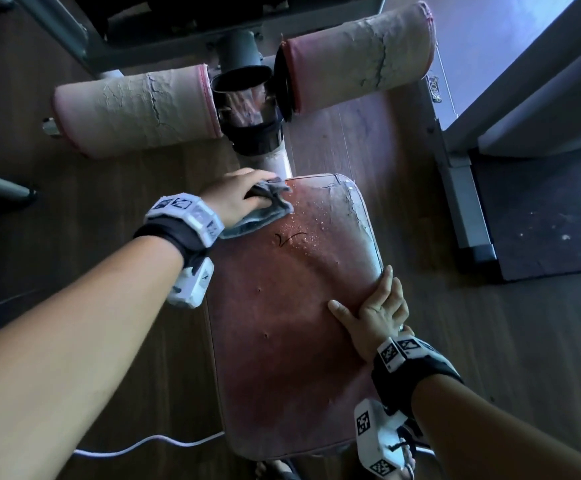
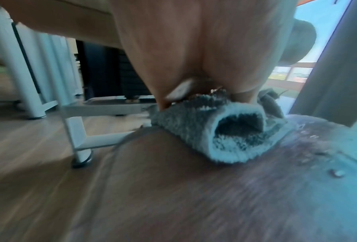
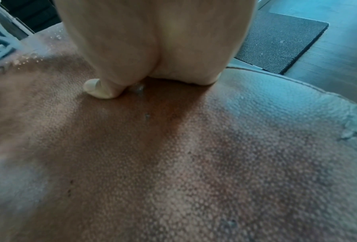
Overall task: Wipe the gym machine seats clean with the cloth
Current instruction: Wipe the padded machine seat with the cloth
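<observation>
The red-brown padded seat (image 1: 282,323) fills the middle of the head view, cracked along its far right edge, with water droplets (image 1: 302,233) on its far half. My left hand (image 1: 244,195) grips a bunched grey cloth (image 1: 261,213) and presses it on the seat's far left corner. In the left wrist view the cloth (image 2: 225,131) is rolled under my left hand (image 2: 194,49) on the seat (image 2: 194,196). My right hand (image 1: 375,310) lies on the seat's right edge. Its thumb (image 3: 96,90) is spread on the seat (image 3: 173,163).
Two worn, cracked roller pads (image 1: 136,112) (image 1: 358,53) flank a grey post (image 1: 247,84) just beyond the seat. A grey machine frame (image 1: 462,188) and a dark mat (image 1: 541,209) lie to the right. A white cable (image 1: 143,445) runs over the wooden floor at the near left.
</observation>
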`<state>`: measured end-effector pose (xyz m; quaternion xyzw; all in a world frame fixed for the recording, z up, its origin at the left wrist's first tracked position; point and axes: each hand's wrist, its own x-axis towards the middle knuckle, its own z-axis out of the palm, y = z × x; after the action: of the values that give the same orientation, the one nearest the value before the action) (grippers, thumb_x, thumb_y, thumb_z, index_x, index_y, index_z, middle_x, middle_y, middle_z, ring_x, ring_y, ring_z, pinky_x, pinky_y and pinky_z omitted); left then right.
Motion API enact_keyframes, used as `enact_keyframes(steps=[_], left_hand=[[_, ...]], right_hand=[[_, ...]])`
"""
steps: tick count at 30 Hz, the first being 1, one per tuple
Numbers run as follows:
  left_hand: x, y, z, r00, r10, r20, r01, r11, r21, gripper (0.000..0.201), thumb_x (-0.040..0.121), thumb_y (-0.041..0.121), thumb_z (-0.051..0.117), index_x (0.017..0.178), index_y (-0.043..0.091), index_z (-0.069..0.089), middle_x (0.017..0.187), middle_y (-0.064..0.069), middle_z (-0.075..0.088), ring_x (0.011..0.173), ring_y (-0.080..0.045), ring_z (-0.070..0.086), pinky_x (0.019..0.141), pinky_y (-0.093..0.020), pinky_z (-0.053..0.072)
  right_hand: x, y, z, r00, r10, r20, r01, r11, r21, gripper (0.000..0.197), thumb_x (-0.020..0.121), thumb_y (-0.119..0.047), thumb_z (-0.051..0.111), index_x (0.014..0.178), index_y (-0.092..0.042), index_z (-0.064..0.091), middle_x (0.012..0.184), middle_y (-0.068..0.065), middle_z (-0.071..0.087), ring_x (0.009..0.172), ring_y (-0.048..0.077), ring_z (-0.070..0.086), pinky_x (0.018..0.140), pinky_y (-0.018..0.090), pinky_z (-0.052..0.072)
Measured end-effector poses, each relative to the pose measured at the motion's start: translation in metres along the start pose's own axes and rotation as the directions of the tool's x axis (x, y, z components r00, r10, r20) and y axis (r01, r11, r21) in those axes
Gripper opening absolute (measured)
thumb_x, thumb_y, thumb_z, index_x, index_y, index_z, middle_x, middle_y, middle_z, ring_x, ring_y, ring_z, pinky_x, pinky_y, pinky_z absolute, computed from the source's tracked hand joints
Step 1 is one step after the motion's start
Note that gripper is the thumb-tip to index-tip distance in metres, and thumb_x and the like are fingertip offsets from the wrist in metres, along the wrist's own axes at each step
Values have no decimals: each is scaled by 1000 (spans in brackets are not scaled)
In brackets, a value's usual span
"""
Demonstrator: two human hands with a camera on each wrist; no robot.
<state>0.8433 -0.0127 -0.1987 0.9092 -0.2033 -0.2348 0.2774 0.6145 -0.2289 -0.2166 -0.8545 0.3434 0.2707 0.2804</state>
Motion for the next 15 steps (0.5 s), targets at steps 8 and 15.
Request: enact_keyframes(steps=[8,15], left_hand=[[20,22,10,999,16,37,-17,999,38,49,89,20,66,137,23,53,134,-3,57,123,-24,53,104,-36,40],[17,14,0,998,-60,34,59,998,9,43,88,16,68,130,22,60,126,-2,62,118,-21,55,103,-30,40]], right_hand=[[1,0,-1,1000,-2,17,1,1000,4,121,68,-80,53,145,-32,-27,157,0,-13,144,26,-2,111,57,15],[1,1,-1,1000,4,14,-4,1000,8,121,69,-80,54,145,-32,-28,158,1,-13,145,27,-2,110,57,17]])
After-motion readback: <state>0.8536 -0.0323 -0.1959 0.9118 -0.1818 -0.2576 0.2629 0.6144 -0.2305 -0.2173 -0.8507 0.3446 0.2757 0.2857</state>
